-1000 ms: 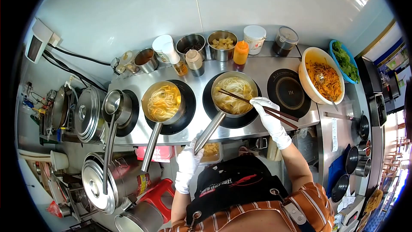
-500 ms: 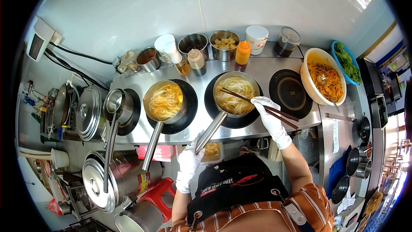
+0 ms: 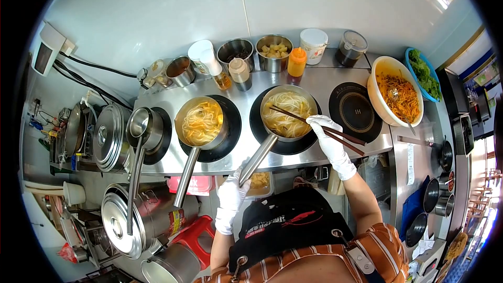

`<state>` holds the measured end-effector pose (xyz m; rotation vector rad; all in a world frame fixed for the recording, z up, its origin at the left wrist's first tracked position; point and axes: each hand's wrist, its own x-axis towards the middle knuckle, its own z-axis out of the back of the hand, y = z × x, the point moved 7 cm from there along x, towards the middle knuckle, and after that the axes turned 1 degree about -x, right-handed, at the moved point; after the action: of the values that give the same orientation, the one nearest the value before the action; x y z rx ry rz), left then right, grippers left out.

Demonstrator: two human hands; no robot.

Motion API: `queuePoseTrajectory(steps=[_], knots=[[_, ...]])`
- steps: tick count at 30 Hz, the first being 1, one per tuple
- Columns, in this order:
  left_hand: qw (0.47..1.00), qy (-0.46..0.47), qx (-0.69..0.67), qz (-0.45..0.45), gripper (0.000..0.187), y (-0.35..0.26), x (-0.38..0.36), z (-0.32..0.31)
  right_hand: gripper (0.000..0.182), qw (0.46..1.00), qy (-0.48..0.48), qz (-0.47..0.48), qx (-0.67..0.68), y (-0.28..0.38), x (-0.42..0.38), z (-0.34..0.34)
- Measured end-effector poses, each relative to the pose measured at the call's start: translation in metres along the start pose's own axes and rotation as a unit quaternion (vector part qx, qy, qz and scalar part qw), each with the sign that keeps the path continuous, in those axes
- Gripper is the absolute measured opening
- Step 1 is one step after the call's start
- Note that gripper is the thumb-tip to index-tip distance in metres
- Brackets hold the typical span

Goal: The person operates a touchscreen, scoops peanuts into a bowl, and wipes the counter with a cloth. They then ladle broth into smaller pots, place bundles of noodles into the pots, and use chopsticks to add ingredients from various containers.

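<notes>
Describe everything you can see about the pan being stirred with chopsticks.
The pan is a round, shiny metal saucepan on a black induction hob, second from the right. It holds pale noodles in light broth. Its long straight metal handle slants down past the counter edge, where the gloved left hand grips its end. The gloved right hand rests at the rim, holding dark chopsticks with their tips in the noodles.

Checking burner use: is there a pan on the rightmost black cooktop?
No, the rightmost cooktop is bare; the two noodle pans sit on the cooktops to its left.
</notes>
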<state>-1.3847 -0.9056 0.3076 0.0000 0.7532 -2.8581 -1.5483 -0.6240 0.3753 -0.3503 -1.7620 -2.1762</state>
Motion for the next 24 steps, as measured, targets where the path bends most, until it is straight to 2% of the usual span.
queuePoseTrajectory(steps=[24], knots=[[1.000,0.007,0.007,-0.006,0.052,-0.001,0.000,0.000,0.010,1.000,-0.012,0.017,-0.008,0.002,0.001,-0.004]])
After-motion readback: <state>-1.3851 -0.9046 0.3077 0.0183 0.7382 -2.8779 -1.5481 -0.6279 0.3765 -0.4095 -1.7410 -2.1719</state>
